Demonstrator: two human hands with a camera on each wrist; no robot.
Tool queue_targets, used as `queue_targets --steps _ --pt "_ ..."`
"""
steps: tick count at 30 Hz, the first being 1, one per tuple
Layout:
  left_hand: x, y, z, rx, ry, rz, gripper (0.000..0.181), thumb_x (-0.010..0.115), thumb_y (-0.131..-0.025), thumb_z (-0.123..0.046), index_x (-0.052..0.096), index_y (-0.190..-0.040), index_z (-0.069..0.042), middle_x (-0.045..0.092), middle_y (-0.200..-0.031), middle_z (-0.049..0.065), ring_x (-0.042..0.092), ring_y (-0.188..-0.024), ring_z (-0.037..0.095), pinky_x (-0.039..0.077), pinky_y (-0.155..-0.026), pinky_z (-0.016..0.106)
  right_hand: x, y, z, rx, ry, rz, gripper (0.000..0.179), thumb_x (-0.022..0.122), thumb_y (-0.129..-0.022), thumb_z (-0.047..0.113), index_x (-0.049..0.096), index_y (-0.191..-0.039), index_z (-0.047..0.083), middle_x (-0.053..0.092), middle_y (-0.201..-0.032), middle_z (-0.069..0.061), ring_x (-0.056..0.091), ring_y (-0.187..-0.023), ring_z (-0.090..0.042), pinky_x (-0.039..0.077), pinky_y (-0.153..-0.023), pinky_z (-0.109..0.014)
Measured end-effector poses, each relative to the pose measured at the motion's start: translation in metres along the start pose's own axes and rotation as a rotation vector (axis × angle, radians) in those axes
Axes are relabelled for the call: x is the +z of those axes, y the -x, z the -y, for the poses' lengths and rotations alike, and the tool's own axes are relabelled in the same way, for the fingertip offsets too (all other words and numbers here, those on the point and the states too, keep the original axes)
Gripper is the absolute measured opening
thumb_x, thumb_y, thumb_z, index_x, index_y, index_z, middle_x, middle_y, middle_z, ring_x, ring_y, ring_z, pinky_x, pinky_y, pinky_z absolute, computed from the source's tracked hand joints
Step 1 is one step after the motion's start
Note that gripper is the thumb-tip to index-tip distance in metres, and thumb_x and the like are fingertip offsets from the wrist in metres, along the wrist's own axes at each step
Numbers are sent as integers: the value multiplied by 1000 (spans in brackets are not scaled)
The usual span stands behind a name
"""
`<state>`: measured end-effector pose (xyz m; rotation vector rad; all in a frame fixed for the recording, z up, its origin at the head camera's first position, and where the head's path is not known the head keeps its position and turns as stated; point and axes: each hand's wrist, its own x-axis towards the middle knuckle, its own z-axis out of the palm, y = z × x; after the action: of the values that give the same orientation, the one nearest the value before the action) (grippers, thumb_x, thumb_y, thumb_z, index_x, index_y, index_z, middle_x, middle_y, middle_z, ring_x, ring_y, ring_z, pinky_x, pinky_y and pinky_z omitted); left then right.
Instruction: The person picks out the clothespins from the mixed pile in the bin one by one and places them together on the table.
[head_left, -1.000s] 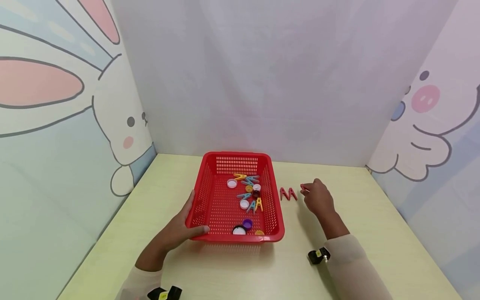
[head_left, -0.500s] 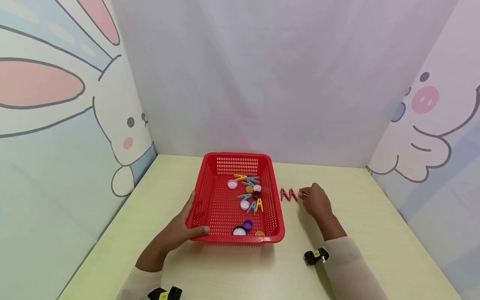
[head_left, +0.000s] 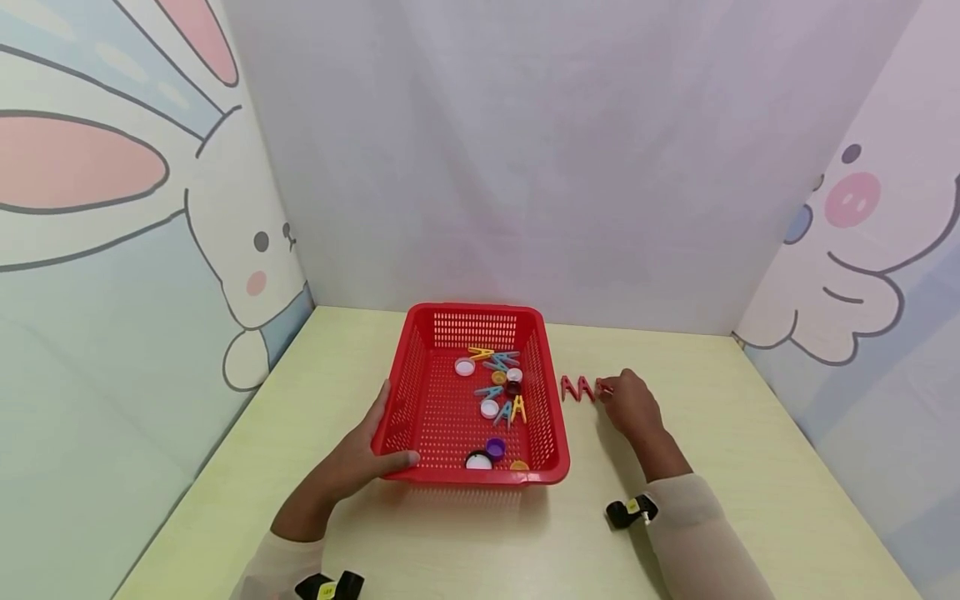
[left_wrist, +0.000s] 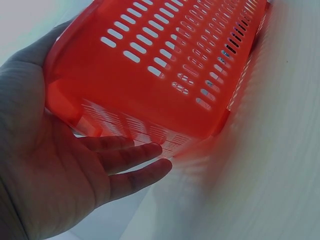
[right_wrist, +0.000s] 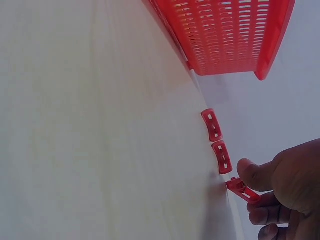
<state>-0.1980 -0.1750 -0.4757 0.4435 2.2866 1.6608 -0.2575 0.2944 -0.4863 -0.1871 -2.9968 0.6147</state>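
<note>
Right grip pinches a red clip beside two more clips; left grip lies spread against the basket; lining-up seems in hand, next wanting gentle release.

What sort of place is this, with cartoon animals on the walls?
Probably a small indoor booth for recording tabletop hand work: cartoon-printed walls stand on both sides, a plain pale sheet hangs at the back, and wrist-worn black devices, perhaps cameras, are in view.
</note>
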Motion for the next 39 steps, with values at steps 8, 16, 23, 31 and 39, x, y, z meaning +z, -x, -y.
queue_targets --steps 8,16,23,31,39 --pt "0 0 -1 -3 -19 -11 132 90 -85 -26 -5 -177 -27 39 -164 23 49 -145 44 68 -94 46 -3 0 3 -10 38 37 23 66 -106 10 83 -122 7 67 -102 -18 57 -83 -26 44 -63 -33" --pt "0 1 0 -12 -18 -12 132 91 -85 -26 -5 -177 -27 39 -164 23 49 -145 45 68 -95 47 -4 0 2 -3 92 84 30 56 -106 0 82 -117 10 65 -103 -19 55 -86 -28 46 -67 -37" --pt "-1 1 2 -8 -12 -9 133 90 -86 -28 -7 -176 -28 37 -166 22 47 -146 46 68 -96 48 -1 -2 -1 -18 113 84 37 51 -109 1 76 -137 5 68 -109 -23 59 -87 -29 50 -68 -38" --pt "-1 0 2 3 -4 -6 133 90 -85 -28 -6 -176 -28 37 -165 22 46 -147 46 68 -95 47 -2 -2 -2 -35 126 80 40 53 -105 -5 75 -138 4 66 -109 -24 57 -85 -29 48 -67 -37" --pt "0 1 1 -10 -15 -10 133 90 -85 -28 -6 -177 -28 37 -166 22 46 -147 46 68 -95 48 -2 -1 -3 -33 120 77 44 56 -102 -7 73 -141 5 64 -111 -25 56 -85 -29 48 -67 -37"
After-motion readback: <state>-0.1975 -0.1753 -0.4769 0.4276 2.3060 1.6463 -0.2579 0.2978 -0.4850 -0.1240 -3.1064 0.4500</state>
